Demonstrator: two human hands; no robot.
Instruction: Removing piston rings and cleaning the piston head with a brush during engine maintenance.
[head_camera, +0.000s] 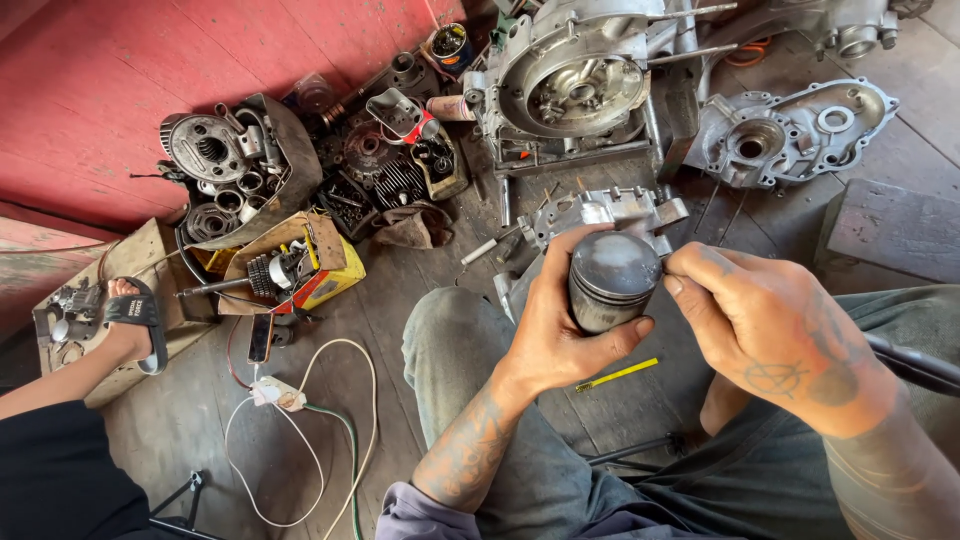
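Left hand: the left hand (555, 335) is wrapped round a dark metal piston (612, 280), fingers behind it and thumb across the lower skirt, grip pressed tight on it.
Right hand: the right hand (770, 335) pinches at the piston's upper rim with thumb and forefinger; whether something small sits between those fingertips, I cannot tell.
Where the piston is: held upright in the air over the person's lap, crown facing up, just in front of a small grey casting (615, 215) on the floor.
Progress: the piston is out of any engine and free in the hands; the big crankcase (575, 85) and the side cover (790, 135) lie open and apart, so by my reckoning assembly is far from finished.
Edges and room: the wooden floor (400, 300) is crowded along the red wall with a box of parts (240, 180); a yellow stick (617, 374) lies between the knees; another person's sandalled foot (135, 320) rests at the left. Open room is mainly near the white cable (300, 440).
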